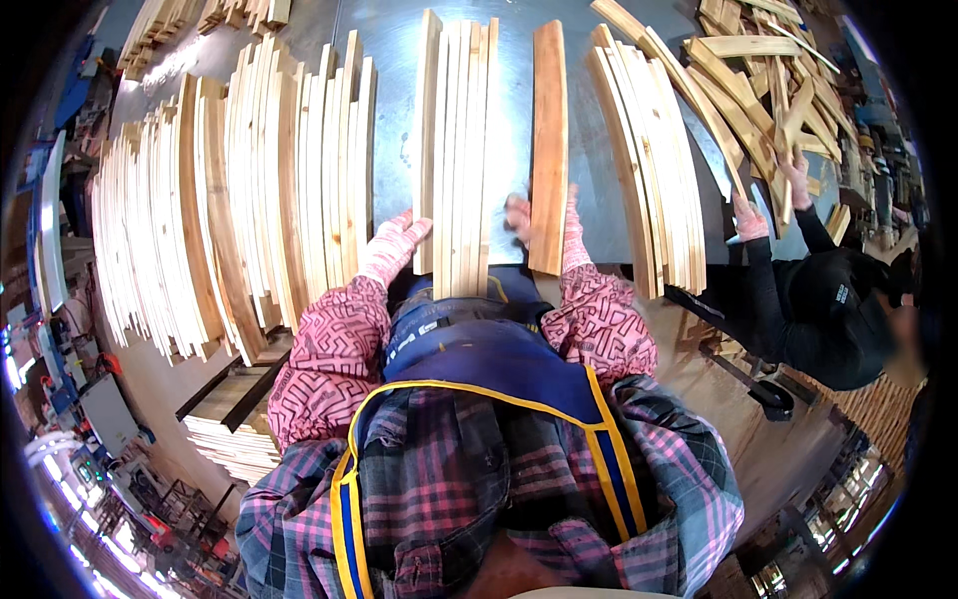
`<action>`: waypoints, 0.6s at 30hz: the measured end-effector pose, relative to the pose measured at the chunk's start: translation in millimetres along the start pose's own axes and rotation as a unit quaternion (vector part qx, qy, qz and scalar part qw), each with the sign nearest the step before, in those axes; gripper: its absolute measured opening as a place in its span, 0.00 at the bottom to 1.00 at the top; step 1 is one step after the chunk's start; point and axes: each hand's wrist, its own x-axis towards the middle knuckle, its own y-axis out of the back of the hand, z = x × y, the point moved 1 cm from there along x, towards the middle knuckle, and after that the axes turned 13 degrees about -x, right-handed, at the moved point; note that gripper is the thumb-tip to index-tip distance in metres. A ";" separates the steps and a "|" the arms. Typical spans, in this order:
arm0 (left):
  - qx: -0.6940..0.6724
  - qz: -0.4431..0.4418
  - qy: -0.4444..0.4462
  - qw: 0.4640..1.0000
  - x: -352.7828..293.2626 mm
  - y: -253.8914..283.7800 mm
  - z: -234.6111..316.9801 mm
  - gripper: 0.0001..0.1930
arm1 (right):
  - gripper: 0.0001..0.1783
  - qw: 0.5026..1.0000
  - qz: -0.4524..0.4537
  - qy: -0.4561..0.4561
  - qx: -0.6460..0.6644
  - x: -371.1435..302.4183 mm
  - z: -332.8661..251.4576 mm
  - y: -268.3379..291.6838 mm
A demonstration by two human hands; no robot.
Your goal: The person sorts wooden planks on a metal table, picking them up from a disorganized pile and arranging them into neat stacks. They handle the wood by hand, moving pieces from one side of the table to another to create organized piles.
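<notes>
A narrow group of pale wooden slats (465, 150) stands on edge in front of me, pointing away across the metal table. My left hand (404, 230), in a pink patterned sleeve, lies against the near left side of this group, at the outermost board (427, 140). Its fingers are stretched out, not wrapped round the wood. To the right, my right hand (518, 216) grips a reddish-brown wooden board (548, 140) near its close end. Fingers show on both sides of that board, the left ones smeared by motion. A gap separates it from the slats.
Long rows of slats (259, 170) fill the table's left side. Another bundle (649, 165) stands at right. Beyond it lies a loose heap of boards (768, 90), where a co-worker in black (833, 309) handles pieces. The blue-grey metal tabletop (394, 120) shows between groups.
</notes>
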 end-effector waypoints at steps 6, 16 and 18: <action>0.356 0.079 -0.026 0.931 -12.9 -40.1 17.5 0.40 | 0.40 0.918 0.052 0.082 -0.384 30.5 6.3 13.4; 0.497 0.024 0.013 0.867 -114.4 -16.4 59.2 0.24 | 0.49 0.660 0.065 -0.007 -0.748 28.4 74.3 -114.7; 0.454 0.084 -0.093 0.882 -117.1 -30.1 56.0 0.21 | 0.57 0.636 0.135 0.096 -0.754 55.8 96.9 -87.1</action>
